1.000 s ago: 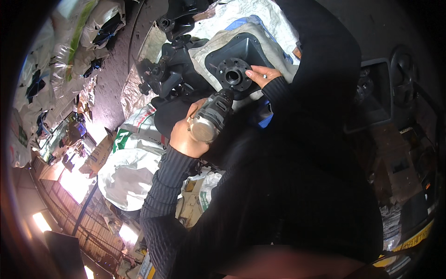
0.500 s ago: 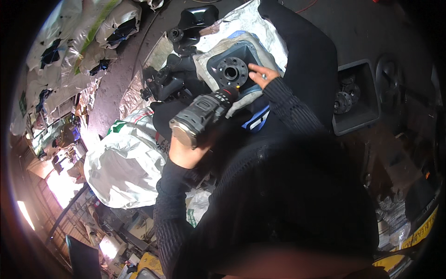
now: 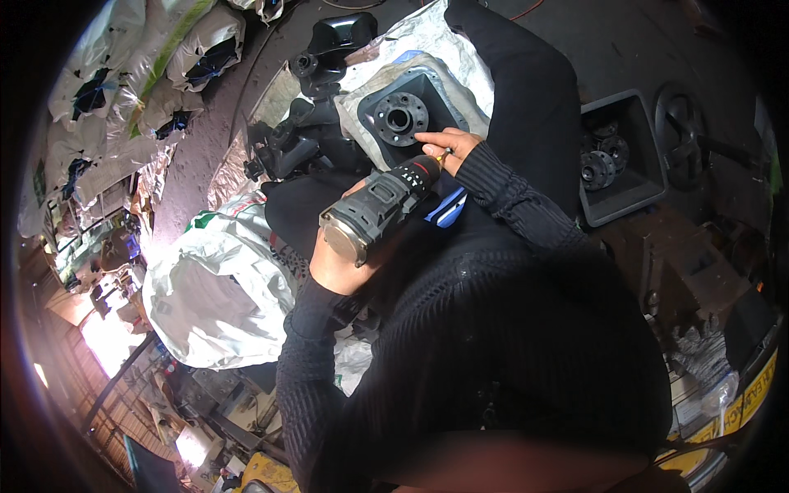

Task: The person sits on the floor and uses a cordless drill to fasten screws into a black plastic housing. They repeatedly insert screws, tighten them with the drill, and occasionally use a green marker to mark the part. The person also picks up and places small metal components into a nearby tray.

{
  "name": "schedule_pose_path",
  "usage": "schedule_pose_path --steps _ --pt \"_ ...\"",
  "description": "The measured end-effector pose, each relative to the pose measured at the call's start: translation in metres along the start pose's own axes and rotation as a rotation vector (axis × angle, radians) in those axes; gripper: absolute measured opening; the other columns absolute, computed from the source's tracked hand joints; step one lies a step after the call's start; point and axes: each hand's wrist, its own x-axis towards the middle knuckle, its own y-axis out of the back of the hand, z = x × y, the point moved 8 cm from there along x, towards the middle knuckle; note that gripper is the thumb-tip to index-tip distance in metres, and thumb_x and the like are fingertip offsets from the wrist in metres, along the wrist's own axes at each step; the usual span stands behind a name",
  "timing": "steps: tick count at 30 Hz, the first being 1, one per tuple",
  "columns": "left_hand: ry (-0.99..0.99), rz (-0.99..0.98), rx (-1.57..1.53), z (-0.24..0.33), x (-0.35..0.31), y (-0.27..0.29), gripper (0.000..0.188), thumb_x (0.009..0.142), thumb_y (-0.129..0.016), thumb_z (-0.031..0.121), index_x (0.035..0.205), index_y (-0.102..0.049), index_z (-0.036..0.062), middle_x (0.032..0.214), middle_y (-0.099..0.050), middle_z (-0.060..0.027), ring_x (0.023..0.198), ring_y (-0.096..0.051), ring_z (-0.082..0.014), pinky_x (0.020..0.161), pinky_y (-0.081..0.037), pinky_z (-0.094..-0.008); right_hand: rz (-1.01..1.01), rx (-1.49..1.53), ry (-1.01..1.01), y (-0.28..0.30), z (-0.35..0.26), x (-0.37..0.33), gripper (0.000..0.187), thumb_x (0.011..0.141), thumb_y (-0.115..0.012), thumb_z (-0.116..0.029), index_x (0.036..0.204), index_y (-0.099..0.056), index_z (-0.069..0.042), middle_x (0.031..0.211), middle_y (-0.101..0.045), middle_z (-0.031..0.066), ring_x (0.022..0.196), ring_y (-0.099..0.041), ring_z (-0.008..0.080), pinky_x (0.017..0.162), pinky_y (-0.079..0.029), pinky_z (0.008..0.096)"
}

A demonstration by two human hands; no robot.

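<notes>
My left hand (image 3: pixel 333 267) is wrapped round a grey cordless drill (image 3: pixel 382 209). The red-ringed nose of the drill points up and right, toward my right hand (image 3: pixel 460 152). That hand is closed beside the drill's tip, its fingers pinching a small metal piece, probably a screw, partly hidden. One of its fingers reaches toward a dark round flange (image 3: pixel 417 122) with several holes round a central bore. The flange sits inside a dark grey, square-mouthed housing (image 3: pixel 427 82), which rests on a pale cloth (image 3: pixel 352 107) in front of me.
Black moulded parts (image 3: pixel 316 148) lie left of the housing, beside a white sack (image 3: pixel 222 287). To the right stands a grey square tub (image 3: pixel 633 201) with several round flanges (image 3: pixel 597 168) in it. Wrapped bundles (image 3: pixel 90 107) fill the far left.
The drill has moved right and its tip has come off the flange's edge to my right hand. My right hand has shifted slightly down and left, its fingers now at the tip.
</notes>
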Motion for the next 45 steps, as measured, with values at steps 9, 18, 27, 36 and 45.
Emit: schedule_pose_path --steps 9,18,27,36,45 --pt "0.005 0.01 -0.023 -0.007 0.0 0.006 0.045 0.07 -0.07 0.003 0.113 -0.058 -0.0013 0.113 -0.061 -0.017 0.1 -0.062 -0.0285 0.087 -0.049 -0.0352 -0.026 -0.143 0.172 -0.007 -0.003 -0.001 0.02 0.089 -0.06 -0.016 0.106 -0.069 -0.012 0.078 -0.06 0.0102 0.073 -0.061 0.0245 0.066 -0.049 0.0332" --pt "0.001 -0.043 0.07 -0.009 0.0 0.003 0.046 0.074 -0.067 0.001 0.118 -0.057 0.0007 0.117 -0.06 -0.015 0.106 -0.06 -0.0272 0.09 -0.047 -0.0345 -0.106 -0.178 0.256 -0.02 -0.006 0.006 0.029 0.083 -0.062 -0.008 0.112 -0.066 -0.012 0.08 -0.061 0.0117 0.071 -0.062 0.026 0.066 -0.05 0.0337" --pt "-0.017 -0.017 0.129 -0.013 0.003 0.021 0.048 0.07 -0.07 0.003 0.117 -0.058 0.0025 0.118 -0.059 -0.0163 0.106 -0.06 -0.0304 0.091 -0.047 -0.0371 -0.289 0.475 -0.256 -0.02 0.026 0.007 0.048 0.082 -0.068 -0.013 0.129 -0.055 -0.01 0.075 -0.052 -0.0026 0.059 -0.048 0.005 0.057 -0.043 0.0218" --pt "0.021 0.012 0.156 -0.034 0.027 0.021 0.046 0.071 -0.07 0.007 0.115 -0.059 0.0009 0.115 -0.061 -0.0164 0.104 -0.062 -0.0311 0.089 -0.048 -0.0365 0.124 0.926 -0.646 -0.004 0.083 0.001 0.024 0.093 -0.058 -0.018 0.115 -0.06 -0.008 0.062 -0.042 -0.0074 0.045 -0.034 0.0004 0.036 -0.026 0.0171" --pt "0.149 -0.038 0.107 -0.05 0.049 0.003 0.046 0.071 -0.064 -0.001 0.117 -0.058 -0.0008 0.111 -0.062 -0.0168 0.105 -0.059 -0.0297 0.092 -0.045 -0.0368 0.122 0.705 -0.681 -0.018 0.091 0.035 0.026 0.09 -0.063 -0.027 0.107 -0.064 -0.007 0.057 -0.044 -0.0087 0.039 -0.029 0.0007 0.034 -0.022 0.0194"
